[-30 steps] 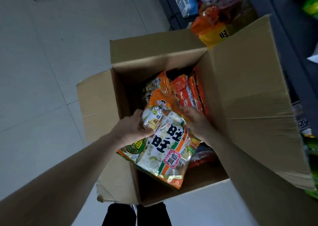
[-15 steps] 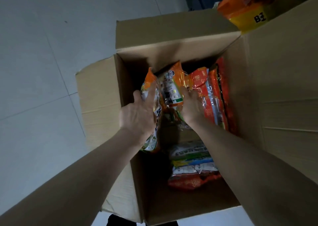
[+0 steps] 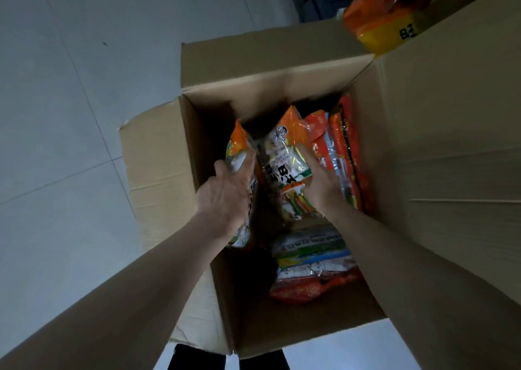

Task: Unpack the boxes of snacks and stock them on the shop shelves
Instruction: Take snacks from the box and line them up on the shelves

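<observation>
Inside carton (image 3: 282,324): left hand (image 3: 225,195) grips wall-side bag (image 3: 237,151), right hand (image 3: 321,185) grips middle bag (image 3: 284,158); dark gap between.

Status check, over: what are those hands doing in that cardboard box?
Left hand grips one orange snack bag, right hand grips a second bag. Both low in the box. Red packs crowd the right.

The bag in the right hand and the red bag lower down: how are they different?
The held bag stands upright; the red bag lies flat. The held bag is orange, white and green; the red bag is mostly red. The right hand grips the held bag; no hand touches the red bag. Both are shiny packets in the cardboard box.
</observation>
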Available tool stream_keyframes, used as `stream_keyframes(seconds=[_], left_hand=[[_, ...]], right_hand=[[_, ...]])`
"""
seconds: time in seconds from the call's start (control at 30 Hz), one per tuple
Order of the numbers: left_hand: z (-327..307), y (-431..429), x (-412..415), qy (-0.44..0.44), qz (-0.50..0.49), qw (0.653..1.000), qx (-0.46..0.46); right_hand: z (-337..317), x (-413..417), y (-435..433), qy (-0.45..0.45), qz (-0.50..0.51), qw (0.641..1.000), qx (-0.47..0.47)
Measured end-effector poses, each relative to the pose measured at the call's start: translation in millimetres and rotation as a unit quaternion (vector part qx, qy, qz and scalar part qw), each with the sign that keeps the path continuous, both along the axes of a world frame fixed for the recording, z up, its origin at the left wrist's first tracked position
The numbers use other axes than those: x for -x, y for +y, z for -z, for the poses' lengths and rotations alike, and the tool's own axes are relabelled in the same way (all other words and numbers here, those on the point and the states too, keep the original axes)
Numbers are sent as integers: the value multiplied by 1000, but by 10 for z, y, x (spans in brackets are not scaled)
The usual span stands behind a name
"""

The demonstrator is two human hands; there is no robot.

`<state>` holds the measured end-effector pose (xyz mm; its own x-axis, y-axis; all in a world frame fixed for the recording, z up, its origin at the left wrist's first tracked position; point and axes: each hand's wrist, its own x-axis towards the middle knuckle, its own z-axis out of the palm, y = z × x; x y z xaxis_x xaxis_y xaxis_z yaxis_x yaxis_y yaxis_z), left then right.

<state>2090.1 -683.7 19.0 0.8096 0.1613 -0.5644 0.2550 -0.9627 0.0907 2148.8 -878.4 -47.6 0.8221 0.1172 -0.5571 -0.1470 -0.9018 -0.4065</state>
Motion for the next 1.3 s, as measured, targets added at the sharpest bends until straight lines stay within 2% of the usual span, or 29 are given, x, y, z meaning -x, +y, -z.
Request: stream_keyframes(seconds=[0.2, 0.27, 0.4, 0.53, 0.6, 0.73, 0.9, 1.0, 1.13, 1.2, 1.3], left_hand=[[-906, 5, 201, 28, -14, 996, 80], [-1317, 85, 290, 25, -20, 994, 104], [-2151, 240, 439, -14, -52, 987, 149], [-2897, 353, 524, -57, -56, 978, 192], [-3218, 403, 579, -75, -46, 968, 235], [-3861, 375, 689, -103, -10, 943, 317], [-4622, 143, 950, -121, 86, 898, 414], [-4952, -68, 1146, -100, 170, 881, 429], [-5346, -559, 1544, -63, 219, 848, 479], [-5552, -851, 1791, -51, 261, 841, 470], [-5740, -1378, 2142, -37, 311, 811, 494]], right_hand=[[-1233, 259, -708, 12, 115, 989, -94], [-1720, 360, -850, -7, 155, 985, -72], [-2647, 661, -1052, -69, 189, 977, -64], [-3596, 1015, -1131, -73, 203, 972, -91], [-4055, 1283, -1095, -83, 244, 961, -98], [-4911, 1941, -896, -87, 367, 921, -98], [-5641, 2881, -714, -173, 494, 841, -139], [-6023, 3479, -677, -229, 529, 805, -138], [-6308, 4283, -829, -247, 574, 771, -123], [-6418, 4695, -983, -259, 596, 752, -106], [-6610, 5328, -1217, -283, 638, 713, -72]])
